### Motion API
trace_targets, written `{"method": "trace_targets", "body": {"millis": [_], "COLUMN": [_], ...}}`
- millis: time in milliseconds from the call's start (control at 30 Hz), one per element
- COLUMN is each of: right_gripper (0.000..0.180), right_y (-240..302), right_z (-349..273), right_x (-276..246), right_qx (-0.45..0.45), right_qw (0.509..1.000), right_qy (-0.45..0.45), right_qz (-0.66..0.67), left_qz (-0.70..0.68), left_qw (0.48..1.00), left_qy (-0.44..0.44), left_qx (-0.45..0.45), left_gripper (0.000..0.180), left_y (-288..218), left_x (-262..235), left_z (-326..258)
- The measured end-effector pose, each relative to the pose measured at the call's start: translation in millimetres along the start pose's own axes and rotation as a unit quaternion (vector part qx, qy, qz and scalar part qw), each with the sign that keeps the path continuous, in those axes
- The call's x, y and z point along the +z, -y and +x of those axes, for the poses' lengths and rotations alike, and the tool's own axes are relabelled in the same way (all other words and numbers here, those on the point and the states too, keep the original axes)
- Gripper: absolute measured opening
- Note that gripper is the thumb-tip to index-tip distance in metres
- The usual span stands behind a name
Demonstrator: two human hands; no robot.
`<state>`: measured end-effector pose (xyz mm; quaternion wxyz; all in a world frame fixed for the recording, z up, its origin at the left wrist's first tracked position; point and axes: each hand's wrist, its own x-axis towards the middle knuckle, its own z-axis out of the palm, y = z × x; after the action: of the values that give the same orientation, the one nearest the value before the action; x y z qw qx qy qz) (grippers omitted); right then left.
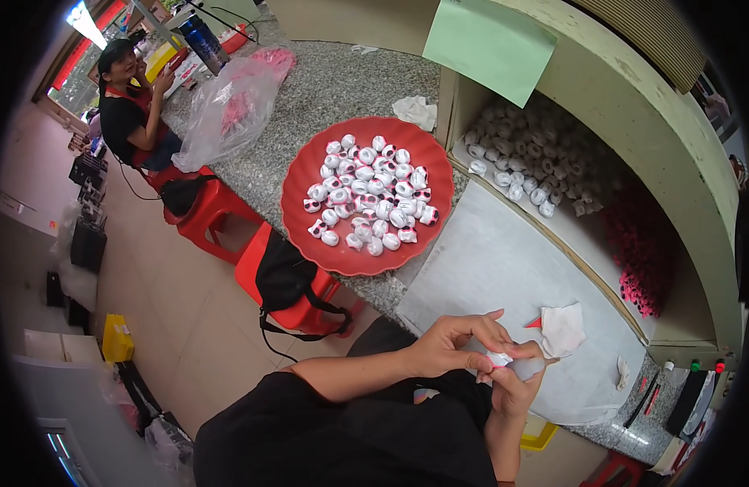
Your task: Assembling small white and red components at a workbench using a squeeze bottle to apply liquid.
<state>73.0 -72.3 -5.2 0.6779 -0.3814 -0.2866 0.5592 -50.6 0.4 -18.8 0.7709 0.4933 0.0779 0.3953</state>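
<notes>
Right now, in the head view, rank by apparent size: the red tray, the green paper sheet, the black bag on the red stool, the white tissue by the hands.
1. red tray
2. green paper sheet
3. black bag, close to the sheet, so unsure
4. white tissue

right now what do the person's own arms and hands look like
Both forearms are bare, with no sleeve reaching them. The left hand and the right hand have no gloves, and no rings, watch or bracelet can be made out. The body below them is in black clothing.
</notes>
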Motion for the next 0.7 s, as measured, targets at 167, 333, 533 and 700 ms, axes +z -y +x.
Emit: {"method": "trace_targets", "body": {"millis": [167, 333, 533, 700], "right_gripper": [0.025, 0.034, 0.027, 0.023], "right_y": [-12, -6, 4, 13], "right_z": [7, 17, 7, -3], "right_x": [16, 25, -19, -42], "right_qx": [0.035, 0.075, 0.039, 0.019], "right_qw": [0.998, 0.997, 0.997, 0.993], "right_qy": [0.03, 0.02, -0.036, -0.094], "right_qz": [0.049, -0.02, -0.054, -0.066], "left_qz": [0.097, 0.377, 0.67, 0.681], "left_qw": [0.995, 0.904, 0.668, 0.665], "left_qy": [-0.031, -0.182, -0.312, -0.308], "left_qx": [-0.023, 0.083, 0.085, -0.01], "left_gripper": [0.018, 0.019, 0.019, 0.026], "left_y": [-23, -62, -125, -122], "left_x": [-8, -39, -100, -108], "left_z": [-10, -26, -43, -34]}}
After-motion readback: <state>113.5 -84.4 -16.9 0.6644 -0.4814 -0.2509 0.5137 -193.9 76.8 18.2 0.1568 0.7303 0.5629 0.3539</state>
